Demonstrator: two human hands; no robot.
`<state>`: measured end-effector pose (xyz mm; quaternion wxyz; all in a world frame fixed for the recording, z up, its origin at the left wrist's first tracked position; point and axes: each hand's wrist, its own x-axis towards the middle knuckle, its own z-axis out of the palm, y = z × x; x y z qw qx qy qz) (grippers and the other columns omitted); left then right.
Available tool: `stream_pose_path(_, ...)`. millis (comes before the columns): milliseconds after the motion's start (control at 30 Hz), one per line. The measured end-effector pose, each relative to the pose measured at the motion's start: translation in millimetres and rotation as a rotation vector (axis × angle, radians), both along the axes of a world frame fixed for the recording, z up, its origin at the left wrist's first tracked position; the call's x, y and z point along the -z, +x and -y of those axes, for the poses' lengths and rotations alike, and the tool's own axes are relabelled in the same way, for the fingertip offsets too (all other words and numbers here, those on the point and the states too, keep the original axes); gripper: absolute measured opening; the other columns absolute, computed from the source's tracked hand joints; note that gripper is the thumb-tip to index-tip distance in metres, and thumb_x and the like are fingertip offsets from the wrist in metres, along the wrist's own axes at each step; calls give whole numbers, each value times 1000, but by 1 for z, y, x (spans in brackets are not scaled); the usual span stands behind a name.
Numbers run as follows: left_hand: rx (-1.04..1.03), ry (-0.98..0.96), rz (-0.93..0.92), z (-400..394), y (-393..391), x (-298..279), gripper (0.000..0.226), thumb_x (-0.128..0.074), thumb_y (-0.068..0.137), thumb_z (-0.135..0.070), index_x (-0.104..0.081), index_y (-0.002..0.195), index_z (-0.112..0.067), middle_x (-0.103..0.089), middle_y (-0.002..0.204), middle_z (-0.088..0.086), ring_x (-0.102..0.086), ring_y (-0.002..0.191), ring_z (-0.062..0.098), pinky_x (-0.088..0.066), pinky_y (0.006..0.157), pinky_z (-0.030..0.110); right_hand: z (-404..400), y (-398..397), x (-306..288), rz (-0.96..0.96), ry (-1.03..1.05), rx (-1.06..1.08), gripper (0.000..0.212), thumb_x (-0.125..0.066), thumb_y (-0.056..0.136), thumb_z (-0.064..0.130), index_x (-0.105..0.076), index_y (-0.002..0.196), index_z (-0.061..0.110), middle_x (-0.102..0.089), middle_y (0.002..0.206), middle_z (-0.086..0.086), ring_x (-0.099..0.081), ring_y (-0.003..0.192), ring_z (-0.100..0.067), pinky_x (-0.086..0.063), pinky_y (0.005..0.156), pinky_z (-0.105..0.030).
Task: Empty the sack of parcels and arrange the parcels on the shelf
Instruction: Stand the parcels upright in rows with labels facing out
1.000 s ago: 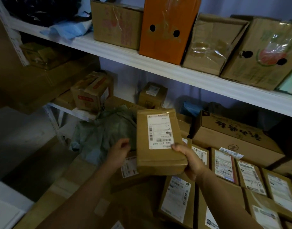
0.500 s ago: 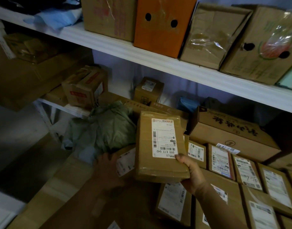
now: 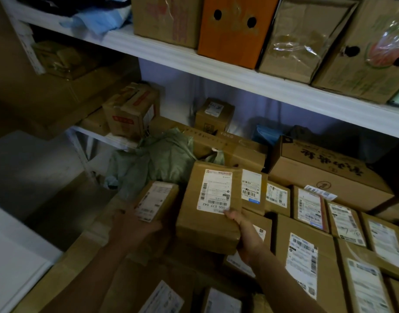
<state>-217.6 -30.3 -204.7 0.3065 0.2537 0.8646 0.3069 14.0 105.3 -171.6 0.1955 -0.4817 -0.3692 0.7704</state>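
Observation:
My right hand (image 3: 248, 236) grips the near right corner of a brown cardboard parcel (image 3: 207, 220) with a white label, held low over the row of parcels. My left hand (image 3: 135, 224) holds the near end of a smaller labelled parcel (image 3: 158, 199) just to its left. The crumpled green sack (image 3: 153, 163) lies behind both, against the lower shelf. Several labelled parcels (image 3: 307, 204) lie side by side to the right.
A white upper shelf board (image 3: 239, 80) carries an orange box (image 3: 234, 30) and brown cartons. A large brown carton (image 3: 329, 175) with dark lettering sits at the back right. More boxes (image 3: 130, 109) stand at the back left. A white surface (image 3: 13, 256) is at the lower left.
My right hand has lowered the large parcel toward the row. My left hand has let go of it, dropped to the left and taken hold of the smaller parcel.

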Motion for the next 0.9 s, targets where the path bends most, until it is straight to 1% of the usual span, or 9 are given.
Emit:
stream_pose_path(100,-14,43,3,-1,8,-7,122,-71,35,-67,-29,142,-25,-41,138,13,-39,125,35,-42,98,46,12,-16,2,96,50,35,59,-70,76,36,-47,130,29,-64,117,-10,-63,102,-31,-53,68,-37)
stream_pose_path(200,-23,49,-11,0,16,-13,113,-79,49,-52,-28,144,-18,-37,142,16,-33,131,36,-35,102,44,20,-28,3,275,147,-31,74,-72,70,50,-43,135,30,-62,120,-5,-61,105,-28,-51,89,-46)
stream_pose_path(300,-24,12,-54,1,16,-13,115,-77,46,-56,-27,143,-20,-33,142,18,-33,130,38,-38,103,50,25,-29,-4,584,344,-132,62,-63,79,54,-47,131,24,-62,123,-3,-59,110,-26,-44,101,-45)
stream_pose_path(333,-21,17,-60,1,14,-11,115,-76,46,-58,-27,143,-22,-34,142,17,-34,129,38,-38,103,52,26,-28,-7,619,399,-159,61,-60,82,53,-43,134,26,-61,125,-1,-58,112,-26,-43,102,-44)
stream_pose_path(433,-21,-24,-48,1,6,-4,118,-68,40,-67,-22,142,-30,-33,141,16,-36,128,39,-37,103,56,28,-22,-11,640,536,-253,73,-54,88,49,-12,147,39,-59,128,3,-57,116,-27,-41,98,-37)
stream_pose_path(500,-5,-45,-86,3,0,-2,115,-73,44,-65,-20,140,-31,-33,141,16,-37,127,39,-38,102,56,30,-21,-7,680,582,-284,77,-51,88,54,-4,148,42,-61,127,1,-59,113,-26,-44,98,-40)
stream_pose_path(600,12,-77,-164,7,-10,-4,111,-77,53,-57,-21,143,-22,-31,141,20,-35,127,41,-36,104,53,35,-24,-4,710,623,-299,81,-49,85,61,-4,149,41,-63,125,1,-61,110,-25,-47,96,-45)
stream_pose_path(767,65,-116,-180,16,-23,-6,126,-56,33,-73,-21,143,-21,-33,142,18,-33,128,39,-35,103,50,40,-28,-3,746,619,-313,78,-49,83,65,-18,148,34,-62,126,-2,-60,112,-27,-47,97,-45)
stream_pose_path(900,43,-107,-141,16,-14,0,120,-63,36,-68,-23,141,-23,-31,141,18,-34,127,39,-38,102,52,40,-29,1,762,597,-292,66,-40,90,61,-22,147,33,-63,124,-3,-61,108,-27,-51,92,-46)
